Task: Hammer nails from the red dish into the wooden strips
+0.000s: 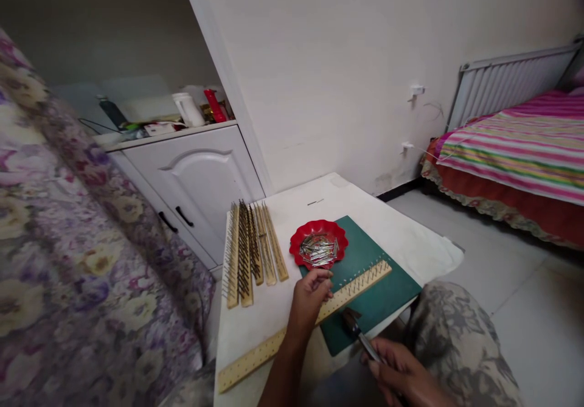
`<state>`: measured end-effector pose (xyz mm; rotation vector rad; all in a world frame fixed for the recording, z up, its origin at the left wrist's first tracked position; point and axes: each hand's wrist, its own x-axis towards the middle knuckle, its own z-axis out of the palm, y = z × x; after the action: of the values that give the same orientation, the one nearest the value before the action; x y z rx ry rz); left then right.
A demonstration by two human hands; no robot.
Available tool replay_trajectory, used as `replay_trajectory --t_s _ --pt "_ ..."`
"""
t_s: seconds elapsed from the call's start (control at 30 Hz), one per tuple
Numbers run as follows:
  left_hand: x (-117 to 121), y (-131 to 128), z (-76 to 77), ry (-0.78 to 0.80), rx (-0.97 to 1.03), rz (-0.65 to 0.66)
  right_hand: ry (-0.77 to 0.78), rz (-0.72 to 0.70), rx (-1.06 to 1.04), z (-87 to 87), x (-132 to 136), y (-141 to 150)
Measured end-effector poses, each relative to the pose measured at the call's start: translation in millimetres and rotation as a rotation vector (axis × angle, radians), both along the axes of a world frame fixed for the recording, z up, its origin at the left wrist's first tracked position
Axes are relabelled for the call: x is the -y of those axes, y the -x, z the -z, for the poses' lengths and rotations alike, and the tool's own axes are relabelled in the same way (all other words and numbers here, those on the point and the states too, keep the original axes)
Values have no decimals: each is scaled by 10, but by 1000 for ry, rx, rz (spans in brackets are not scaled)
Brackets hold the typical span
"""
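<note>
A long wooden strip (255, 355) with rows of holes lies slanted across a green mat (387, 288); nails stand in its far half. My left hand (309, 300) rests over the strip's middle, fingers pinched together near the rim of a red dish (319, 232) full of loose nails. What the pinch holds is too small to make out. My right hand (401, 373) is closed round the handle of a small hammer (353, 325), whose head hovers just beside the strip at the mat's near edge.
Several finished nail-filled strips (250, 252) lie side by side on the white table (410, 236) to the left. A floral sofa (68, 243) is at left, a white cabinet (196, 176) behind, a striped bed (515, 151) at right. My knee (460, 334) presses near the table's edge.
</note>
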<state>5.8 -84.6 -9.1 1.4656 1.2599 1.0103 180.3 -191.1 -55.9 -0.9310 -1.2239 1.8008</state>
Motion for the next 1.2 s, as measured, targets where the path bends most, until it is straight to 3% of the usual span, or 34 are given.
replay_trajectory --t_s 0.23,0.43,0.93,1.2 --pt "201 60 55 -285 -494 -37 24 39 57 -128 64 -10" --pt "285 -4 100 -258 -759 65 57 43 44 -89 66 -33" --pt "227 -159 119 -302 -896 85 92 38 72 -133 55 -54" --pt "160 -209 194 -255 -658 35 69 22 48 -59 48 -60"
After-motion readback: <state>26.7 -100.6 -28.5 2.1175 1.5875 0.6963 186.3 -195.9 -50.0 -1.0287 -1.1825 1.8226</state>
